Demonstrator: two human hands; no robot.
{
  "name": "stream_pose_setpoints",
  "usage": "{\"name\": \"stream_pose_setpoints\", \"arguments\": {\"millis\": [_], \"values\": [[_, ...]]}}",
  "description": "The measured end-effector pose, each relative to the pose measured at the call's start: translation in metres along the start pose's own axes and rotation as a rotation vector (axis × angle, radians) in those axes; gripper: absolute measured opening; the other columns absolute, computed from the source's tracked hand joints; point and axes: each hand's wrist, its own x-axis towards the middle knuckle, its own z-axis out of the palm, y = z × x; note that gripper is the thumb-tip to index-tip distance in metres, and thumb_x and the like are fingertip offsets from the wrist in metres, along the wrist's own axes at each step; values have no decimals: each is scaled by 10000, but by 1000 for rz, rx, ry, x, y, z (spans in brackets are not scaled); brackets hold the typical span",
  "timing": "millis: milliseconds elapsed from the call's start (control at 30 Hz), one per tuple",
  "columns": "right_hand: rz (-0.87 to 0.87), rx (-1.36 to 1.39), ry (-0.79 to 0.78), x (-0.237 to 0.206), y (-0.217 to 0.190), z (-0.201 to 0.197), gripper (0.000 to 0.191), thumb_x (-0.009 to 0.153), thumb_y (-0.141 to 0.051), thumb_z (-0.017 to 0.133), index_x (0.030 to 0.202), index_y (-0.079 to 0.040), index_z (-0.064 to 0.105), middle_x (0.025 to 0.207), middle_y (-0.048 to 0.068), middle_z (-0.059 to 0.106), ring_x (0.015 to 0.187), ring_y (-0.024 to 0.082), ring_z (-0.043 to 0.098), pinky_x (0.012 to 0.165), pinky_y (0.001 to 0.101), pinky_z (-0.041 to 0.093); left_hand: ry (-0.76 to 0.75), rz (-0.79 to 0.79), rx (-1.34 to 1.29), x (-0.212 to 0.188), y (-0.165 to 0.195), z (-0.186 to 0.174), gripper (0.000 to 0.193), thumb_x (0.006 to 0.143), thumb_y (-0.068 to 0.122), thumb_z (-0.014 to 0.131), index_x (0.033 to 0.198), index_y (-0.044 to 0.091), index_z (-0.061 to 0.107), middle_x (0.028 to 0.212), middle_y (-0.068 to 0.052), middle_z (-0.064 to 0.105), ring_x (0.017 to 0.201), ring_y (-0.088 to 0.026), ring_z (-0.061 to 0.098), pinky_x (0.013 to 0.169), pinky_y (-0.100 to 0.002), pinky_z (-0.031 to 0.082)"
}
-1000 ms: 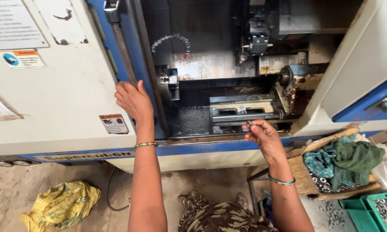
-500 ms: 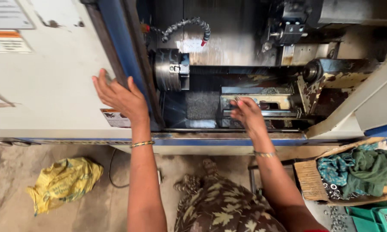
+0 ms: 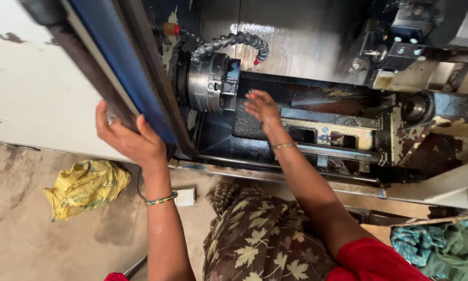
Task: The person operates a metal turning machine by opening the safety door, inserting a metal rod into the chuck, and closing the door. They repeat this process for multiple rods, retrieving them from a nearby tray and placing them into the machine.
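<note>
The round grey steel lathe chuck [image 3: 213, 83] is mounted inside the open machine, at about 11 o'clock from the picture's middle. Nearest the camera, a dark leaf-patterned cloth [image 3: 260, 239] is seen at 6 o'clock, with a crumpled yellow plastic sack [image 3: 86, 187] lying on the stained concrete floor [image 3: 26, 244] at 8 o'clock. A heap of blue and green rags [image 3: 437, 252] is seen at 4 o'clock. Further in, the left hand [image 3: 130, 138] is clenched around the edge of the blue-edged white sliding door [image 3: 96, 57], fingers wrapped over it. Beyond, the right hand [image 3: 262, 106] is held released and flat, fingertips just beside the chuck face; whether it is touched cannot be told. A black segmented coolant hose [image 3: 234, 41] is curved above the chuck at 12 o'clock.
</note>
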Motion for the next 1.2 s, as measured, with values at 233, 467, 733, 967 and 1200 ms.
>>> {"name": "stream_pose_setpoints", "arguments": {"millis": [233,467,733,967,1200], "values": [[-34,-43,-17,50,12,26,285,966,-152,706,1216,-83,589,1113,60,681,894,148,670,811,339,615,16,-31,29,-5,4,9,609,1168,510,410,1279,-74,543,1531,-255,427,1436,-417,438,1164,-500,363],[-77,-110,-56,63,6,25,209,959,-138,690,1140,-101,592,1049,38,726,866,106,655,750,279,583,51,-52,66,-5,5,22,650,1146,563,395,1239,-59,558,1453,-231,478,1381,-399,482,1133,-487,373],[23,119,-146,78,7,4,188,934,-102,727,1072,-109,598,1001,46,705,916,167,683,830,350,599,55,-90,94,-6,10,32,675,1151,613,380,1109,-42,536,1396,-213,472,1280,-358,509,1097,-467,411],[109,492,-351,95,3,-27,146,924,-46,702,984,-120,592,955,45,666,970,220,689,928,418,591,80,-71,144,-5,8,42,673,1163,615,367,1103,-36,527,1386,-219,474,1276,-372,502,1091,-483,402],[171,570,-394,102,-5,-43,196,918,-163,675,1099,-89,651,971,47,686,871,189,653,788,367,578,86,-74,173,-8,4,50,678,1154,621,364,1081,-33,526,1352,-228,489,1234,-382,498,1087,-498,392]]}}
